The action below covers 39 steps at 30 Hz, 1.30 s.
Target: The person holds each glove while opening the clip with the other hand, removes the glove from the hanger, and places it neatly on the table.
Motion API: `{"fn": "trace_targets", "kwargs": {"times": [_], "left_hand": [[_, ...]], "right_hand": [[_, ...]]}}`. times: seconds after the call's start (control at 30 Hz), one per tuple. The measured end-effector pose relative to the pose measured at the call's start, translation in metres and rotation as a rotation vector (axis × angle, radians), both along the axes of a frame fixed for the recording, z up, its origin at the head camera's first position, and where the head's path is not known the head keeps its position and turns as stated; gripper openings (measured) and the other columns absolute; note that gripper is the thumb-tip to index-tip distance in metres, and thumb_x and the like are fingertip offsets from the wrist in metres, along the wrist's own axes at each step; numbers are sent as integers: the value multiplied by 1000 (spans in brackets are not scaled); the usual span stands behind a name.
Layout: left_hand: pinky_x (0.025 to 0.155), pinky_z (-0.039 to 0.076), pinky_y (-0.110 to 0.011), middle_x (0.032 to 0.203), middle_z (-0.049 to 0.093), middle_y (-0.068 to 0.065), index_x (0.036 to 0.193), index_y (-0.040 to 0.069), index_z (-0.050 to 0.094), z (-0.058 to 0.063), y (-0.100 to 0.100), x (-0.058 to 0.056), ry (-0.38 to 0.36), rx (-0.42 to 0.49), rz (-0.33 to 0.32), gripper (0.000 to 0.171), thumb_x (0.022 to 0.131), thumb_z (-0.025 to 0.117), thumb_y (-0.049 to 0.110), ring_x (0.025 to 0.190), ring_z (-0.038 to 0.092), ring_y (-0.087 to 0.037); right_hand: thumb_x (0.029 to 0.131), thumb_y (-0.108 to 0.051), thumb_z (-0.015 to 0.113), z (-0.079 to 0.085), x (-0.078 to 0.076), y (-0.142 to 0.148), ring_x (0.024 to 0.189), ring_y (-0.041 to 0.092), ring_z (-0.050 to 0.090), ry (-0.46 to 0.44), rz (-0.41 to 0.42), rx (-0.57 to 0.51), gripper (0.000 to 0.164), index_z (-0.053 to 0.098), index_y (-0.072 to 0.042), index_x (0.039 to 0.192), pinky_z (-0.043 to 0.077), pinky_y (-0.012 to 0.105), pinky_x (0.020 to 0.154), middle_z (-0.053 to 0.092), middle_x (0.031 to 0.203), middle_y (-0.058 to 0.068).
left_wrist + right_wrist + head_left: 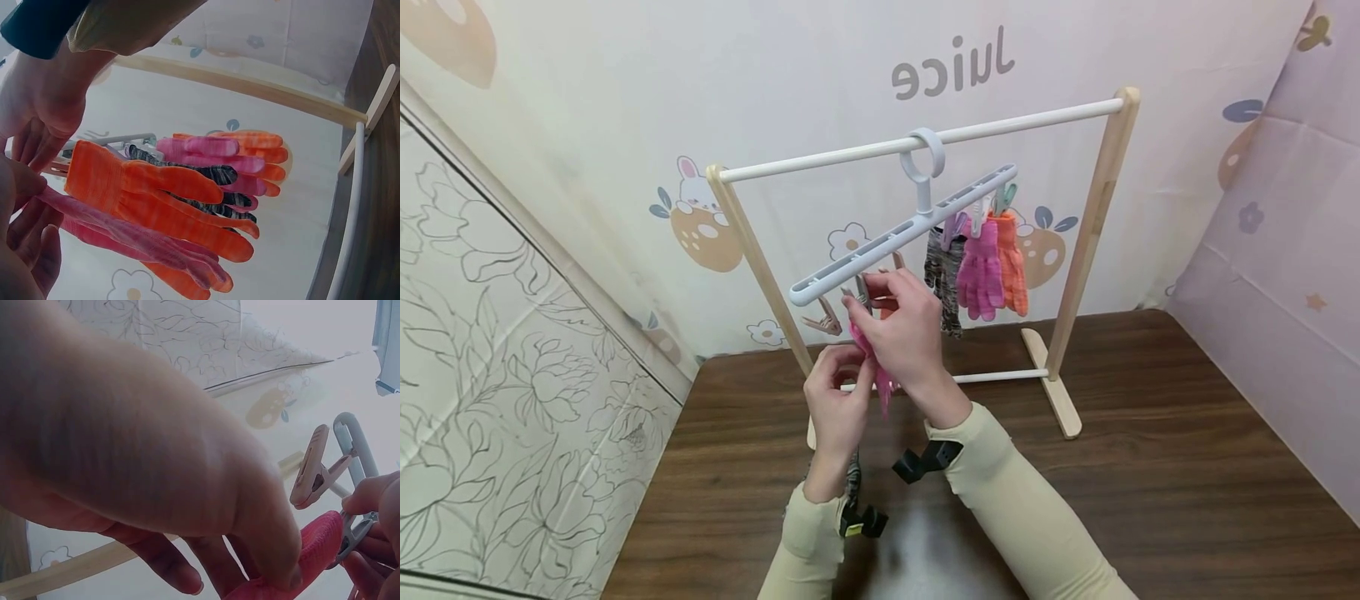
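My left hand [837,404] pinches a pink knit glove [134,234] near its cuff, and its fingers hang down. Just above, my right hand [904,329] pinches a grey clothespin [355,540] under the low left end of the pale grey hanger [842,268]. The glove's cuff sits right at the clothespin's jaws in the right wrist view. Beside it a beige clothespin [827,321] dangles with nothing in it. An orange glove [181,219] hangs close behind the pink one, mostly hidden by my right hand in the head view.
From the hanger's raised right end hang a black-grey glove [946,279], a pink glove [980,271] and an orange glove [1013,271]. The hanger hooks over the white bar [1022,122] of a wooden rack [1086,237] on a brown table [1150,500]. Dark patterned fabric [853,483] shows beside my left wrist.
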<state>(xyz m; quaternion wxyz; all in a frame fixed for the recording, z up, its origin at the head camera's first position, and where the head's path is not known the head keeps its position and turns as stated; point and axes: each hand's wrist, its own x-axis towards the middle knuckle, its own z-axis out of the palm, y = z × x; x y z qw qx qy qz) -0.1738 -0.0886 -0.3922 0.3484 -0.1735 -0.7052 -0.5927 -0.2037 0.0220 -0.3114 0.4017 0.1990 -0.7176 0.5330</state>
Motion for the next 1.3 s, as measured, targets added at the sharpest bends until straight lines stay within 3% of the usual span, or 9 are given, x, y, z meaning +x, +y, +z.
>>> {"fn": "trace_targets", "kwargs": {"times": [0.1,0.3,0.67,0.9,1.07,1.3], "left_hand": [[63,57,-38,89,67,-10,96,1,70,2,1,0,-1,0,9,9,87,73,-2,76,65,-18],[62,57,-35,87,67,-17,92,-7,68,27,7,17,18,2,21,8,85,70,-9,75,65,-21],[60,57,-32,86,66,-16,91,-7,67,25,5,20,17,40,22,7,86,71,-8,73,66,-21],[58,55,-22,86,64,-16,92,-7,67,21,3,20,-7,67,17,7,86,71,-8,70,64,-17],[60,56,-27,88,65,-16,92,-6,67,19,2,20,-26,67,16,6,87,70,-7,72,65,-15],[60,57,-35,87,65,-15,93,-6,67,16,1,21,-24,60,16,7,87,70,-8,73,64,-14]], "right_hand": [[81,-14,82,1,-1,1,72,14,60,6,5,7,22,73,-2,97,53,30,62,67,87,6],[82,-14,82,1,0,2,74,13,59,-13,15,0,21,73,-2,98,50,26,61,68,88,5],[82,-13,82,0,2,2,80,13,65,-76,61,-73,20,73,-2,97,55,27,65,67,90,6],[82,-12,82,-1,1,3,80,16,66,-93,89,-106,20,73,-1,97,58,34,68,67,90,8],[82,-11,82,-2,-2,4,77,16,65,-89,84,-109,19,73,-1,95,58,36,67,67,87,8],[84,-11,80,-2,-1,5,77,15,64,-105,99,-103,17,73,-1,96,57,30,67,67,87,7]]}}
